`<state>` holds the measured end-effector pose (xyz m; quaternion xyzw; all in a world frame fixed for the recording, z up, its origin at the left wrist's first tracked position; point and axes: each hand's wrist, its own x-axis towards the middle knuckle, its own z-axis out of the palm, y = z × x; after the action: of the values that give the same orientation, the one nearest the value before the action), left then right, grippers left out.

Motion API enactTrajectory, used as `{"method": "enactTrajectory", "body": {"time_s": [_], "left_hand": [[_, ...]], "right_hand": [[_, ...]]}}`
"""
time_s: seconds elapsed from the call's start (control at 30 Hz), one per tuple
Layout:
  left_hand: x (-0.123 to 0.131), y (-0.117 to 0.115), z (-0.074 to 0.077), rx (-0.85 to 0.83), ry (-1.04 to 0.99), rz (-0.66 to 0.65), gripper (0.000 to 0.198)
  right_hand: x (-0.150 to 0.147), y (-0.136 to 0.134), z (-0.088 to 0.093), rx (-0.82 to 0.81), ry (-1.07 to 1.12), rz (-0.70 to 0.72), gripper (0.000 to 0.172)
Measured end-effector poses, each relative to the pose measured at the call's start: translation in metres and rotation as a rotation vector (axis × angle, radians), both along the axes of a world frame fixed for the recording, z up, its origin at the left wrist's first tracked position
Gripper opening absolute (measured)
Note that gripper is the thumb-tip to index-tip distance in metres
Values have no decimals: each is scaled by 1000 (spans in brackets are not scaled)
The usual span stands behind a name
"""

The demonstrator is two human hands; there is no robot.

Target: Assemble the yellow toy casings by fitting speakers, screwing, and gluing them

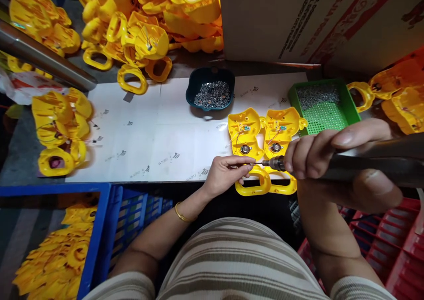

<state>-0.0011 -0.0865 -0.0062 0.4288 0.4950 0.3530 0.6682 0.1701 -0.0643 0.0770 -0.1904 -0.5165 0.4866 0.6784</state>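
Observation:
My right hand [334, 159] is wrapped round a dark electric screwdriver [371, 161], held level with its thin bit pointing left. Thumb and forefinger of my left hand [228, 172] pinch together at the bit's tip; what is between them is too small to make out. Just beyond and partly below the hands lie two yellow plastic shell halves with loop handles, a left shell [245, 123] and a right shell [281, 119]. Each holds a round speaker, a small green board and thin wires. The screwdriver and my fingers hide part of the shells.
A dark bowl of small screws [212, 92] and a green basket of metal bits [326, 110] stand behind the shells. More yellow shells [61, 123] lie at the left, with a heap [142, 31] at the back. A cardboard box [265, 22] stands back right; blue crate [106, 229] lower left.

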Motion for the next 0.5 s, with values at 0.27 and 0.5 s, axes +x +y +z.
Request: {"method": "enactTrajectory", "body": {"time_s": [0.27,0.5], "left_hand": [[1,-2,2,-63,-27,4,33],[4,-3,0,-72,-8,-4,32]], "right_hand": [[1,3,-10,17,8,51,22],[13,7,-15,-44,-110,148,22]]}}
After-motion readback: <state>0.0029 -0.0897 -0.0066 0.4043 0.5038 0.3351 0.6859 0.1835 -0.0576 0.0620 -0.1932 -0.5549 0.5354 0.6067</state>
